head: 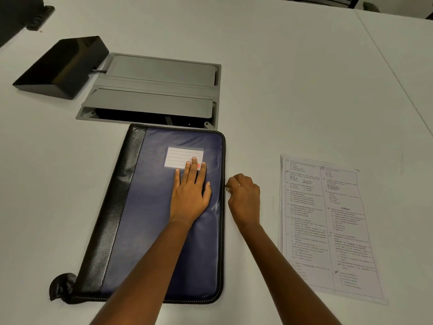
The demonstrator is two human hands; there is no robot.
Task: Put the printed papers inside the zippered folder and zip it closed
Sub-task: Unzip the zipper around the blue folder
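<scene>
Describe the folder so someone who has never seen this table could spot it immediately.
On the white table, look just below the grey hatch set into its surface. The folder lies flat there, under the left hand, with the papers to its right. It alone is dark blue with a black spine strip, a lined label and a zip along its edge.

The light is even and fairly dim, soft and from overhead, giving the white table [281, 66] a grey cast. Shadows are faint: a thin one lies under the right hand [244, 198], a soft one beside the black box [61, 66]. The blue folder [164, 219] carries a mild sheen near its right edge. Wide-angle distortion bends the table seam and stretches the forearms at the bottom. Print on the papers [328, 226] is too soft to read; far corners are dark.
</scene>
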